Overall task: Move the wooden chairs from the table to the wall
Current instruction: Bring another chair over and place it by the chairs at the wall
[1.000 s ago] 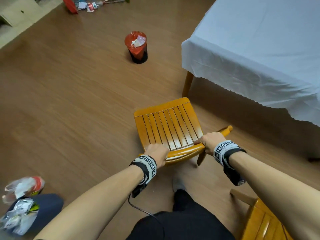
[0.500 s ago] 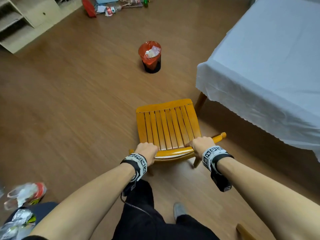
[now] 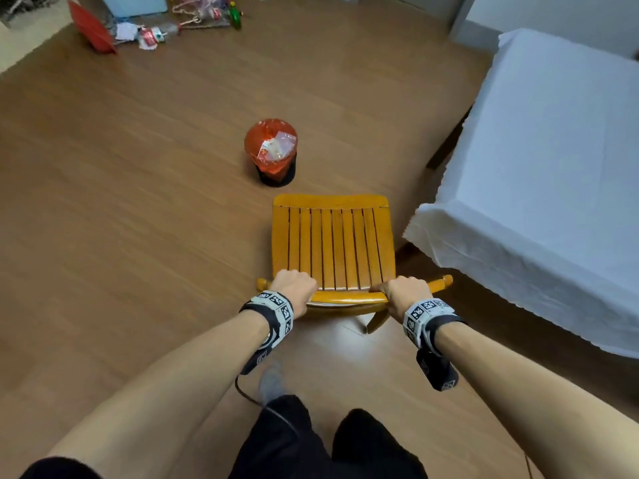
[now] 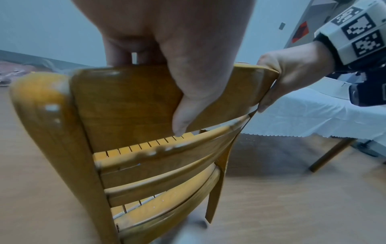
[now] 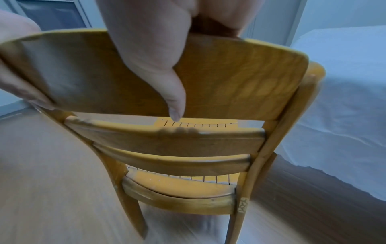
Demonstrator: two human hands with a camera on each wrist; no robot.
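A wooden chair (image 3: 332, 243) with a slatted orange seat stands in front of me, its back toward me. My left hand (image 3: 294, 292) grips the left part of the top back rail and my right hand (image 3: 404, 292) grips the right part. In the left wrist view my thumb lies down the rear of the top rail (image 4: 129, 102) and my fingers curl over its top edge. The right wrist view shows the same grip on the chair (image 5: 229, 79). The table (image 3: 539, 188), covered with a white cloth, stands to the right of the chair.
A black bin with a red bag (image 3: 273, 153) stands on the wood floor just beyond the chair. Scattered litter and a red item (image 3: 93, 29) lie at the far left. A pale wall (image 3: 553, 15) rises behind the table.
The chair has moved away from the table toward the bin and turned to face straight ahead. Both hands kept their grip. The second chair at lower right has left the view.
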